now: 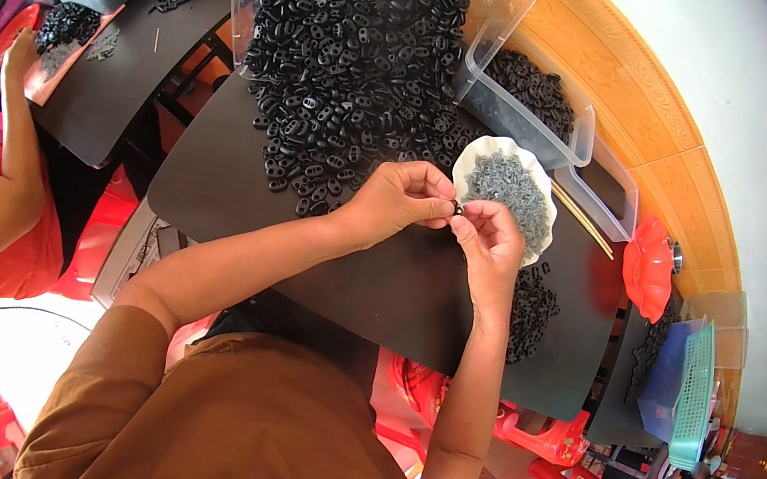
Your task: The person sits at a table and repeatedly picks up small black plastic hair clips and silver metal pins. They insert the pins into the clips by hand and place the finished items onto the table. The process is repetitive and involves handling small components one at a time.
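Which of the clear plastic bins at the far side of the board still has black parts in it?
The clear bin beside the big black pile, just behind the white dish: it holds black parts. The bin to its right looks empty.

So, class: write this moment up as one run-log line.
left hand: pinching small black part | right hand: on same part | heap of black parts: on black board | white dish: grey pieces

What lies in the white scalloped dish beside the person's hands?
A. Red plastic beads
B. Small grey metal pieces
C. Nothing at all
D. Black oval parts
B: the white dish holds a heap of small grey pieces, while the black oval parts lie piled on the dark board behind it.
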`<state>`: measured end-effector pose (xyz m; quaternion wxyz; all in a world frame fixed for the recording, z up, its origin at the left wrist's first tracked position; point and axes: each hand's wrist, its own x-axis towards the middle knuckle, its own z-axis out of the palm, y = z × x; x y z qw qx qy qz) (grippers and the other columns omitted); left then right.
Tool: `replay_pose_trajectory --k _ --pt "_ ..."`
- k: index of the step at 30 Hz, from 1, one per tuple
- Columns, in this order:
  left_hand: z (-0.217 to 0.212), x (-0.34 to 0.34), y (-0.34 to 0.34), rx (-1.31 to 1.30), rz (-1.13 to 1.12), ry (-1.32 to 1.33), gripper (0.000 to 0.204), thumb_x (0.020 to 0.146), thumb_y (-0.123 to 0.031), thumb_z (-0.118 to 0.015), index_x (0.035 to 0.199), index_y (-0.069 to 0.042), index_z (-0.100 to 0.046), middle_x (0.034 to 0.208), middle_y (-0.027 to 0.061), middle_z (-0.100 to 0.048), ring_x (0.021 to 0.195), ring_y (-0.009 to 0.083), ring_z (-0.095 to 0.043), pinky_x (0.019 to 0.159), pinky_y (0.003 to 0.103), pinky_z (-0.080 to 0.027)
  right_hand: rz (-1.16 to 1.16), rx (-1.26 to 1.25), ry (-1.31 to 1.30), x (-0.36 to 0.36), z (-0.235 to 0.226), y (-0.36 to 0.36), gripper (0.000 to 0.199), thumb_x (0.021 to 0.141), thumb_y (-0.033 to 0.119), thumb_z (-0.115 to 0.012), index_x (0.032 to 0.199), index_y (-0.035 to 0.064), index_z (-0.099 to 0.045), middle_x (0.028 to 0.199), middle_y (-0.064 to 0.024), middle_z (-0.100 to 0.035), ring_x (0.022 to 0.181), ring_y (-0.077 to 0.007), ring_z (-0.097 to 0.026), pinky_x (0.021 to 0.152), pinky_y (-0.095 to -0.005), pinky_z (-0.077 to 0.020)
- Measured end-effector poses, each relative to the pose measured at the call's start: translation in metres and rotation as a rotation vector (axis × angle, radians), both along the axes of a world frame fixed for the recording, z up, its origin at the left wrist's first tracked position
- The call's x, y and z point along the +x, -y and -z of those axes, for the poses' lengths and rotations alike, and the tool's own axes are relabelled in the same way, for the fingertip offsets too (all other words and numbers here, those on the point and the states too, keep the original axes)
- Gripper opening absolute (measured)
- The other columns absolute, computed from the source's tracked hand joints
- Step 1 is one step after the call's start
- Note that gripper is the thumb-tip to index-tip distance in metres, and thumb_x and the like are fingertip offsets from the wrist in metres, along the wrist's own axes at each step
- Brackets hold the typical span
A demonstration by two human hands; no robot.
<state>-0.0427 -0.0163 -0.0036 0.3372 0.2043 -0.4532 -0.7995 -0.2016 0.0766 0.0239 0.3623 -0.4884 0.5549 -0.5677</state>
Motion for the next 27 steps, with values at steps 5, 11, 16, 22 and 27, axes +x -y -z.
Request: replay_pose_trajectory --k 5,11,16,22,27 --pt "-0.003 0.003 -0.003 -0.082 0.011 0.049 0.018 0.092 -0.003 -0.07 0.109 0.0 -0.067 0.1 0.0061 -0.071 0.09 0.0116 -0.068 0.083 0.027 -0.058 0.022 0.008 -0.011 0.004 0.0 -0.002 0.009 0.092 0.003 -0.069 0.097 0.0007 -0.062 0.093 -0.0004 -0.063 0.081 -0.0063 -0.057 0.073 -0.0221 -0.0472" --pt "-0.014 0.028 0.009 -0.459 -0.1 0.203 0.017 0.092 -0.004 -0.07 0.109 0.001 -0.07 0.098 0.0046 -0.073 0.088 0.0083 -0.068 0.079 0.024 -0.056 0.032 -0.075 -0.037 0.007 0.006 -0.009 0.006 0.09 -0.004 -0.066 0.093 0.0001 -0.062 0.094 -0.0037 -0.065 0.08 -0.0086 -0.062 0.071 -0.0224 -0.0499" --pt "-0.03 0.07 0.032 -0.996 -0.177 0.467 0.009 0.088 -0.005 -0.071 0.096 -0.001 -0.073 0.089 0.0081 -0.072 0.077 0.0178 -0.069 0.067 0.031 -0.053 0.047 0.006 -0.142 0.016 0.015 -0.018 0.008 0.087 -0.006 -0.067 0.09 -0.0006 -0.063 0.09 -0.0057 -0.067 0.075 -0.0103 -0.066 0.066 -0.0233 -0.0524" --pt "-0.024 0.077 0.014 -1.276 0.001 0.665 0.015 0.081 -0.012 -0.074 0.094 -0.004 -0.072 0.093 0.0098 -0.068 0.094 0.0317 -0.064 0.084 0.041 -0.052 0.01 0.059 -0.29 0.026 0.022 -0.014 0.008 0.085 -0.005 -0.068 0.089 0.001 -0.064 0.075 -0.0024 -0.067 0.067 -0.0071 -0.064 0.06 -0.0225 -0.0497" --pt "-0.016 0.072 0.009 -1.319 0.002 0.699 0.016 0.082 -0.012 -0.073 0.096 -0.005 -0.072 0.098 0.0087 -0.067 0.098 0.0299 -0.063 0.085 0.041 -0.052 0.011 0.037 -0.354 0.029 0.028 -0.012 0.009 0.083 -0.004 -0.069 0.088 0.0021 -0.065 0.075 -0.002 -0.067 0.062 -0.0062 -0.06 0.057 -0.0224 -0.0457"
